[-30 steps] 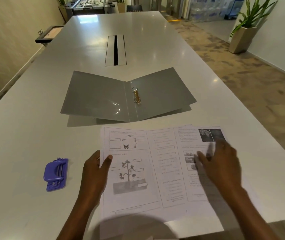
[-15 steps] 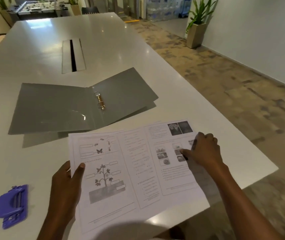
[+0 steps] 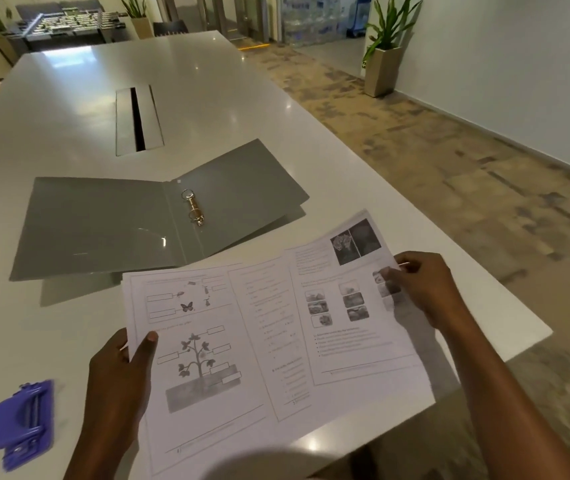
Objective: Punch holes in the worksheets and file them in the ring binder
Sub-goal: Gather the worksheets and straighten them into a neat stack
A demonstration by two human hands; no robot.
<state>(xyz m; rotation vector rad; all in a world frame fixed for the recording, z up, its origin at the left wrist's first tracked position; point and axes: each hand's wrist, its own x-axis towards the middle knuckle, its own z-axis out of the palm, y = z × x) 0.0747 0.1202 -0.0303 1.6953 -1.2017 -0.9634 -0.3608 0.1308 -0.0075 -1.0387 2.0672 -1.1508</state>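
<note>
Three printed worksheets (image 3: 269, 341) lie fanned and overlapping near the table's front edge, partly over it. My left hand (image 3: 117, 379) pinches the left edge of the plant-diagram sheet, thumb on top. My right hand (image 3: 422, 289) grips the right edge of the rightmost sheet, whose corner looks slightly lifted. An open grey ring binder (image 3: 110, 226) lies flat behind the sheets, its metal rings (image 3: 193, 206) shut on the spine. A purple hole punch (image 3: 22, 424) rests at the front left, apart from both hands.
The long white table (image 3: 207, 98) has a cable slot (image 3: 138, 119) in its middle. Its right edge runs close to the sheets, with patterned floor beyond. A potted plant (image 3: 384, 57) stands by the right wall; a foosball table (image 3: 69, 26) is far behind.
My right hand slid from the middle of the right sheet to its right edge and closed on it. The view swung right, so binder and punch shifted left in frame.
</note>
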